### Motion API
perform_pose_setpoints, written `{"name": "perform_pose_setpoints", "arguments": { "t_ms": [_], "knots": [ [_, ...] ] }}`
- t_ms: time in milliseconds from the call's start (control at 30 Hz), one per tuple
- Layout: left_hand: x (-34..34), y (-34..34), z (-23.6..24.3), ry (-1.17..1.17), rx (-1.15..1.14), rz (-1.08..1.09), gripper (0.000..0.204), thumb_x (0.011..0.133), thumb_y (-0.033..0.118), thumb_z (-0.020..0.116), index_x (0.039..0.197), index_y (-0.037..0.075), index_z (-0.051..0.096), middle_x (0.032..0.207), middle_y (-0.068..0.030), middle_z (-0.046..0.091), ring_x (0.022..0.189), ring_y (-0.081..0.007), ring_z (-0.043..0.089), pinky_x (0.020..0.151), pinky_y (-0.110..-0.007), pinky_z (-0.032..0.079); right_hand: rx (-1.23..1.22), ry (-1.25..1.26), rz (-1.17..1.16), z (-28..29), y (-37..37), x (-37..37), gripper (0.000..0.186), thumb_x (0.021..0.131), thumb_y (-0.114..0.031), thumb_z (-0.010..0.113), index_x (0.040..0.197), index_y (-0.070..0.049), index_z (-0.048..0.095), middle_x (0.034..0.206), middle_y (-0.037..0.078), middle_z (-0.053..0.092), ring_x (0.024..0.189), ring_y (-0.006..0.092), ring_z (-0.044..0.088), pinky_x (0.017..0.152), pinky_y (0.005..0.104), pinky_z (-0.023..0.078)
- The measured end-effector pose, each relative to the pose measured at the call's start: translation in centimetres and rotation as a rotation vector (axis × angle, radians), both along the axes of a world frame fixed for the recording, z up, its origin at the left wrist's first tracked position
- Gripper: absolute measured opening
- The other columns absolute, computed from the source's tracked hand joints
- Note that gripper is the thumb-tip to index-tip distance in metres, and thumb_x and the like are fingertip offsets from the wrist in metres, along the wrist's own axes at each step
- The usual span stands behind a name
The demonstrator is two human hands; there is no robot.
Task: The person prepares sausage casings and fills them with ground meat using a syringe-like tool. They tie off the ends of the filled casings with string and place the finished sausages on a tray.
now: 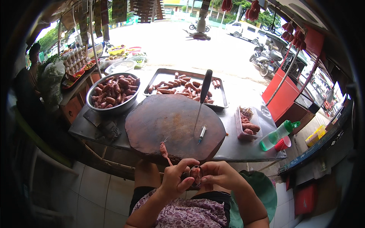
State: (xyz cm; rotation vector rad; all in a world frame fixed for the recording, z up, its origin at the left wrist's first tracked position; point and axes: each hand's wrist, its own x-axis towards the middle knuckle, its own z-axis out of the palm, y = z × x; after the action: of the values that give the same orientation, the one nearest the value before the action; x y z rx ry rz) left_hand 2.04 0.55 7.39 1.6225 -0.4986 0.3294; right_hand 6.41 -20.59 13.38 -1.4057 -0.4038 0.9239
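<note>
The left hand [175, 178] is curling its fingers and thumb around a small round-rimmed piece [195, 174], and pinkish meat is filling its mouth. The right hand [217, 174] is pinching the other side, so each grip is closing on it. They are holding it over the lap, just in front of the desk [231, 151]. A thin pink link [163, 149] with a stringy end is trailing from the left hand onto the near edge of the round chopping board [171, 114].

Behind the board, a metal basin [111, 108] is brimming with heaped reddish sausages, and a rectangular tray [217, 95] is carrying more, loosely scattered. To the right, a clear plastic tub [239, 129] is holding sausages and stringy pieces. A green bottle [274, 137] is leaning beside a red cup [283, 143]; what the cup is holding is unclear. A knife [205, 86] is standing on the board near a slim syringe-like tool [202, 133]. Farther left, stacked cartons [72, 62] are holding eggs.
</note>
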Motion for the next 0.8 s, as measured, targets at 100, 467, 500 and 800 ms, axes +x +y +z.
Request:
{"name": "perform_pose_setpoints", "arguments": {
  "t_ms": [100, 467, 500, 800],
  "knots": [
    [-0.4, -0.6, -0.1, -0.014, -0.027, 0.061, 0.060, 0.095, 0.059, 0.052, 0.119, 0.005, 0.061, 0.071, -0.0125, 0.068, 0.064, -0.0256, 0.070, 0.060, -0.032, 0.051, -0.185, -0.018, 0.031, 0.9, 0.5, 0.3, 0.020, 0.093, -0.008, 0.070, 0.108, 0.002, 0.063, 0.095, 0.004, 0.070, 0.082, 0.0100, 0.069, 0.065, 0.0224, 0.056],
    [-2.0, -1.8, 2.4, 0.032, -0.020, 0.204, 0.094, 0.092, 0.078, 0.036, 0.135, -0.004, 0.051, 0.065, -0.0006, 0.061, 0.062, -0.0079, 0.059, 0.063, -0.023, 0.047, -0.138, -0.377, 0.063, 2.2, 3.0, 0.3, 0.022, 0.086, -0.015, 0.073, 0.090, 0.006, 0.066, 0.067, 0.008, 0.066, 0.057, 0.0117, 0.065, 0.050, 0.0251, 0.052],
    [-2.4, -2.1, 2.7, 0.055, 0.008, 0.212, 0.099, 0.091, 0.081, 0.033, 0.140, -0.004, 0.048, 0.065, 0.0003, 0.060, 0.062, -0.0068, 0.056, 0.064, -0.022, 0.046, -0.118, -0.305, 0.005, 2.2, 3.1, -0.3, 0.024, 0.086, -0.017, 0.072, 0.088, 0.006, 0.068, 0.066, 0.011, 0.067, 0.054, 0.0150, 0.065, 0.049, 0.0276, 0.052],
    [-2.4, -3.2, 1.7, 0.248, -0.123, 0.027, 0.106, 0.088, 0.082, 0.037, 0.149, -0.005, 0.038, 0.075, -0.0012, 0.063, 0.071, -0.0054, 0.057, 0.065, -0.021, 0.044, -0.346, -0.313, 0.215, 2.2, 1.5, -0.1, 0.028, 0.089, -0.019, 0.069, 0.094, 0.008, 0.065, 0.072, 0.015, 0.069, 0.071, 0.0216, 0.072, 0.060, 0.0305, 0.054]
  ]
}}
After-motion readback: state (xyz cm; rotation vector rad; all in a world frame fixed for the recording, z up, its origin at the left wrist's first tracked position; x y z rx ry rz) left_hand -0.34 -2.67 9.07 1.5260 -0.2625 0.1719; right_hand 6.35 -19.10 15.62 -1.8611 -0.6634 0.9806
